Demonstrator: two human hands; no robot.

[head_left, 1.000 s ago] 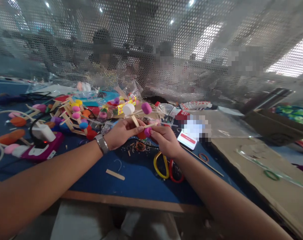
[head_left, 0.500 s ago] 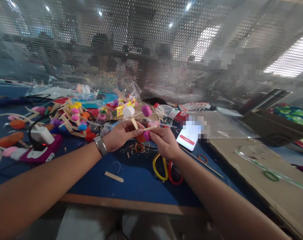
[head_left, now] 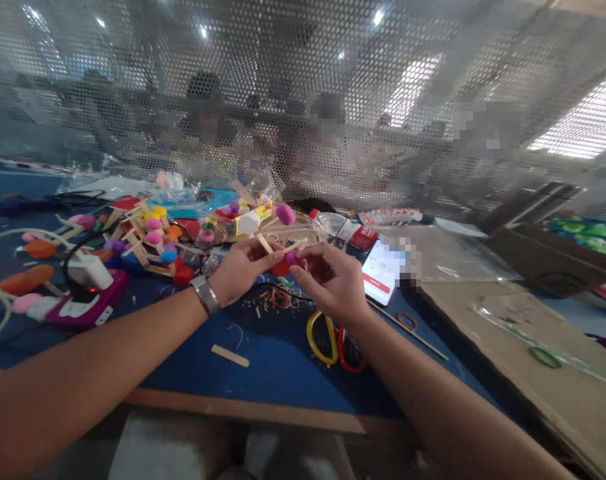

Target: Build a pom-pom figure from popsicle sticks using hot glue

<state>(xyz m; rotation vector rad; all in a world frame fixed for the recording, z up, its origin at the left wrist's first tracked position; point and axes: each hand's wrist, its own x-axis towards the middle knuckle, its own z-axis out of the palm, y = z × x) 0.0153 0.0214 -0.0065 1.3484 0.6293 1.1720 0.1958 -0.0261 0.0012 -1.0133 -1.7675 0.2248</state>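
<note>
Okay, left hand (head_left: 240, 270) pinches the stick model (head_left: 264, 243) between thumb and fingers, over the middle of the blue table (head_left: 277, 383). Right hand (head_left: 335, 280) has thumb and forefinger at its purple lump (head_left: 291, 258); can't tell if they grip. Scissors (head_left: 310, 340) lie nearer, phone (head_left: 380, 273) right, purple power strip (head_left: 110, 299) left.

Single head-worn view, facing forward and down across blue table (head_left: 283, 377); left hand (head_left: 239, 272) and right hand (head_left: 337, 280) near, mid-frame; perforated screen (head_left: 283, 60) farther back
</note>
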